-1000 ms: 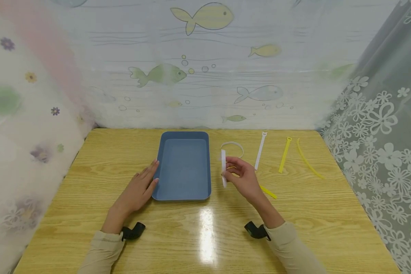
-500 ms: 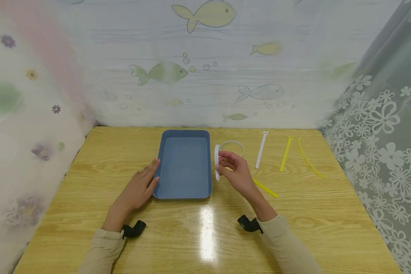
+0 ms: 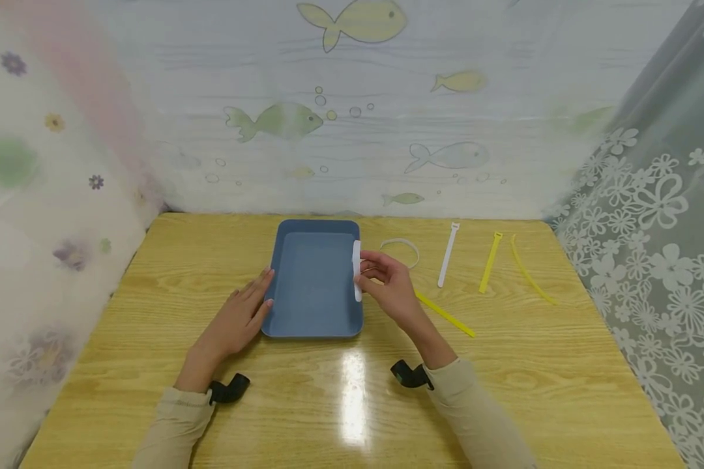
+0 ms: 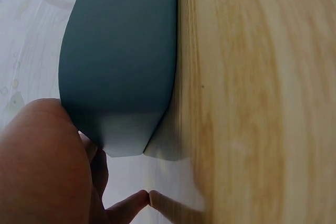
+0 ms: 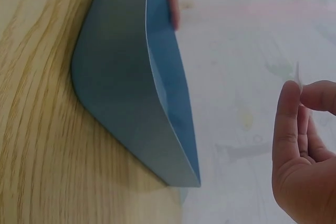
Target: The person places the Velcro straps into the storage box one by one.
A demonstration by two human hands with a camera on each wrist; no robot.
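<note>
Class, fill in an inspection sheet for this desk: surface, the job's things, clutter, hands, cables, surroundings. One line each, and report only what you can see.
Surface: wooden table, glossy, with a glare patch near the front edge.
Job's things: blue tray, nothing seen inside; white strap held upright over the tray's right rim.
Clutter: curled white strap, straight white strap, and three yellow straps lying right of the tray.
Hands: right hand pinches the white strap; left hand rests flat against the tray's left side.
Cables: nothing seen.
Surroundings: fish-print curtain behind, flower-print curtains at both sides.
</note>
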